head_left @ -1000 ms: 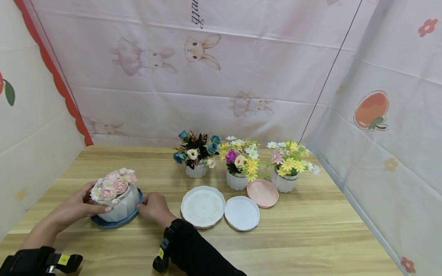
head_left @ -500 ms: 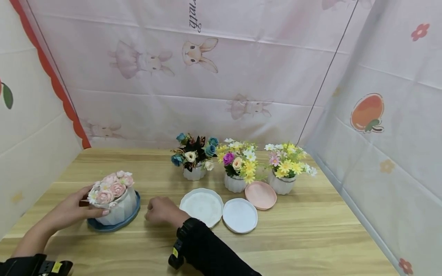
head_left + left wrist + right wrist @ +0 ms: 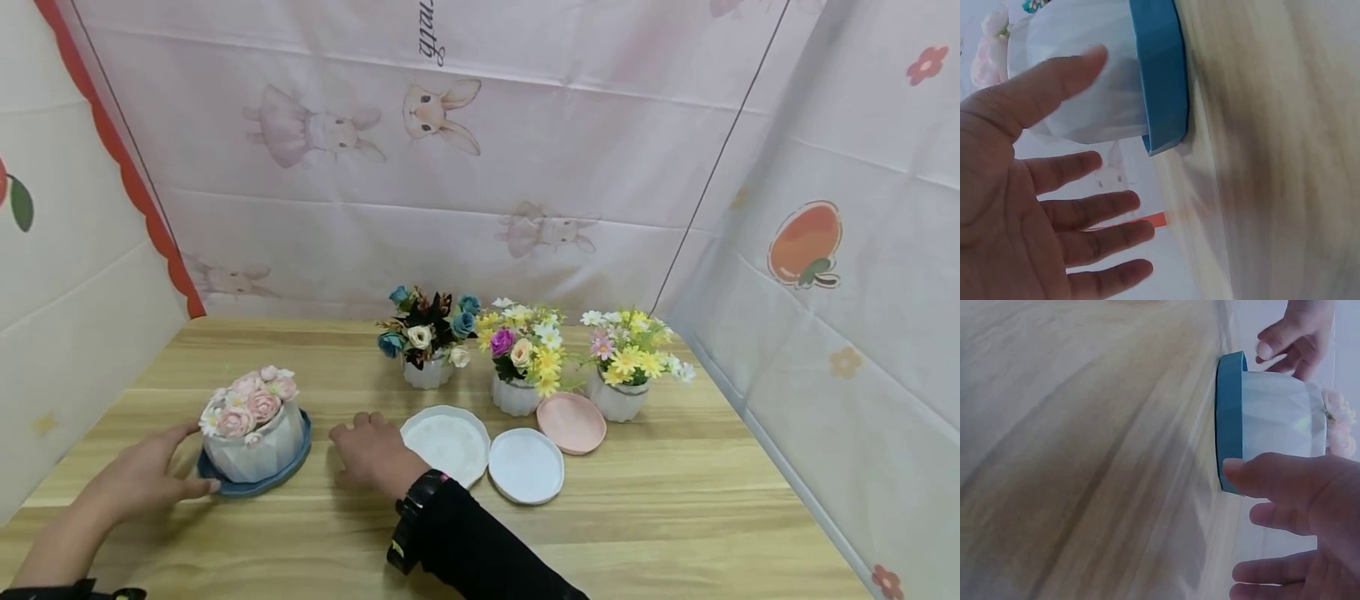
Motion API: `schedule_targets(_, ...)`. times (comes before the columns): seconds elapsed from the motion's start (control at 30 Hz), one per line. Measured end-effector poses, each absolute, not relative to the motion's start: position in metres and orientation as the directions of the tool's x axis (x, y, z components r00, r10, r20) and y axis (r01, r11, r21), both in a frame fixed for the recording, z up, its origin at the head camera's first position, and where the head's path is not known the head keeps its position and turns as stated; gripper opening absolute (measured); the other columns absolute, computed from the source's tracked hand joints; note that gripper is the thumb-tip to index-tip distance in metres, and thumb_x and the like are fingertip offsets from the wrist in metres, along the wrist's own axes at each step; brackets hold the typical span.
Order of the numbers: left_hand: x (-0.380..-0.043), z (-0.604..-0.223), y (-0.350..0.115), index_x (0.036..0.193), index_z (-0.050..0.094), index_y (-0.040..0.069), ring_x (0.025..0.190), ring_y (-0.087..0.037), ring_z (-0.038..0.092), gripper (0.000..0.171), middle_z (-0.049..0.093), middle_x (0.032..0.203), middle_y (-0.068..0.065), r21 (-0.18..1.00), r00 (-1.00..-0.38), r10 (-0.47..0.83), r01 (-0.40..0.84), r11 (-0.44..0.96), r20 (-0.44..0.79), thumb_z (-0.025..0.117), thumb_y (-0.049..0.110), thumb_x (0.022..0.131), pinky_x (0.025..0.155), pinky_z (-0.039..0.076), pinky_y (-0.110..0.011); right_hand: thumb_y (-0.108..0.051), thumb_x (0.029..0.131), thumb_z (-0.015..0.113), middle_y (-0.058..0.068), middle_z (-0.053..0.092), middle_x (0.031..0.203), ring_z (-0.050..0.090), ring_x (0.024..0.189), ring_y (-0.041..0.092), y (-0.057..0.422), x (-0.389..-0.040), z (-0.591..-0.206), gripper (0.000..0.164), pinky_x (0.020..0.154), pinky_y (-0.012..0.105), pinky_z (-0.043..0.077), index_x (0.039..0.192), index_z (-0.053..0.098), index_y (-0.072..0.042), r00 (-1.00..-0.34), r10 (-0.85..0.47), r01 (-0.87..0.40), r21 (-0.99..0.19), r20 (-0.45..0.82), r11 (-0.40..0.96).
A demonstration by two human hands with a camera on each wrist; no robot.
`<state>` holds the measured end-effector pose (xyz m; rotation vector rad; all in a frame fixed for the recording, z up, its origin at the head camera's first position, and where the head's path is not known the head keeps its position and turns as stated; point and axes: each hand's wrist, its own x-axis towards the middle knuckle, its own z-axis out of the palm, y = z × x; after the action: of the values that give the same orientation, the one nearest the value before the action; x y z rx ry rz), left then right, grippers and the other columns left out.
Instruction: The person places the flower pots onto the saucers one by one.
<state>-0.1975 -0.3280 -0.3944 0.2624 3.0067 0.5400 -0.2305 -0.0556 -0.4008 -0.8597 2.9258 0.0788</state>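
Note:
A white faceted flowerpot point(image 3: 258, 446) with pink and white flowers point(image 3: 251, 406) stands upright on a blue saucer point(image 3: 262, 486) at the table's left. Just left of it is my left hand point(image 3: 146, 473), holding nothing. In the left wrist view its fingers point(image 3: 1094, 209) are spread and apart from the pot. To the right of the saucer, with a gap between, my right hand point(image 3: 372, 450) is low over the table; its fingers are extended in the right wrist view and grip nothing. It partly covers the large white plate point(image 3: 450, 446).
Right of centre lie a smaller white plate point(image 3: 527, 467) and a pink plate point(image 3: 572, 423). Behind them stand three white flowerpots: one with blue and cream roses point(image 3: 431, 329), one with mixed flowers point(image 3: 522, 346), one with yellow daisies point(image 3: 632, 354). Patterned cloth point(image 3: 450, 183) borders the table.
My left hand has let go of the flowerpot and drawn back to the left. The right hand has left the saucer's edge, moved right and loosened its fingers.

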Motion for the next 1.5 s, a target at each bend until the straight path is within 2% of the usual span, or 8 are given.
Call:
schedule_targets(0.17,-0.193,-0.393,-0.331,0.121,0.036,-0.010,0.096,-0.053,0.037,0.092,0.039,0.114,-0.036,0.317,-0.985,0.151,0.117,0.941,-0.085,0.067,0.053,0.062,0.066,0.037,-0.057,-0.047,0.070,0.063,-0.004,0.048,0.103,0.042,0.092,0.015,-0.054,-0.230,-0.397,0.048,0.068,0.032,0.041,0.113,0.050,-0.032,-0.837,-0.540,-0.544,0.043,-0.088,0.838)
schedule_targets(0.47,-0.185,-0.388,-0.324,0.120,0.039,-0.005,0.092,-0.052,0.042,0.088,0.045,0.107,-0.035,0.321,-0.982,0.136,0.087,0.943,-0.134,0.063,0.058,0.063,0.059,0.039,-0.055,-0.046,0.071,0.062,-0.003,0.049,0.102,0.043,0.091,0.015,-0.052,-0.230,-0.396,0.043,0.068,0.033,0.040,0.111,0.052,-0.030,-0.833,-0.543,-0.550,0.052,-0.108,0.834)
schedule_targets(0.7,-0.176,-0.384,-0.314,0.121,0.036,-0.008,0.093,-0.052,0.042,0.096,0.044,0.108,-0.035,0.283,-0.978,0.112,0.058,0.957,-0.176,0.060,0.062,0.061,0.059,0.038,-0.057,-0.043,0.073,0.062,-0.003,0.048,0.098,0.043,0.090,0.015,-0.041,-0.231,-0.392,0.038,0.070,0.035,0.039,0.107,0.054,-0.028,-0.837,-0.537,-0.542,0.021,-0.104,0.840)
schedule_targets(0.9,-0.173,-0.385,-0.305,0.120,0.039,-0.010,0.094,-0.050,0.043,0.098,0.047,0.107,-0.033,0.243,-0.977,0.125,0.081,0.967,-0.173,0.062,0.063,0.058,0.061,0.038,-0.057,-0.042,0.073,0.063,-0.003,0.048,0.094,0.043,0.091,0.016,-0.029,-0.233,-0.392,0.033,0.072,0.038,0.039,0.101,0.055,-0.026,-0.845,-0.525,-0.528,0.004,-0.102,0.849)
schedule_targets(1.17,-0.170,-0.381,-0.293,0.117,0.041,-0.010,0.093,-0.048,0.045,0.100,0.048,0.106,-0.031,0.200,-0.977,0.106,0.067,0.978,-0.187,0.063,0.065,0.055,0.058,0.039,-0.055,-0.041,0.074,0.062,-0.002,0.048,0.098,0.044,0.094,0.018,-0.014,-0.235,-0.396,0.037,0.074,0.042,0.038,0.106,0.055,-0.026,-0.849,-0.516,-0.518,-0.019,-0.113,0.855)
schedule_targets(1.5,-0.163,-0.368,-0.267,0.114,0.049,0.003,0.088,-0.041,0.051,0.087,0.055,0.102,-0.021,0.193,-0.967,0.145,0.105,0.976,-0.208,0.065,0.063,0.053,0.053,0.042,-0.050,-0.038,0.074,0.062,-0.001,0.050,0.100,0.043,0.096,0.022,0.006,-0.241,-0.392,0.036,0.073,0.041,0.037,0.106,0.054,-0.023,-0.859,-0.494,-0.492,-0.052,-0.131,0.869)
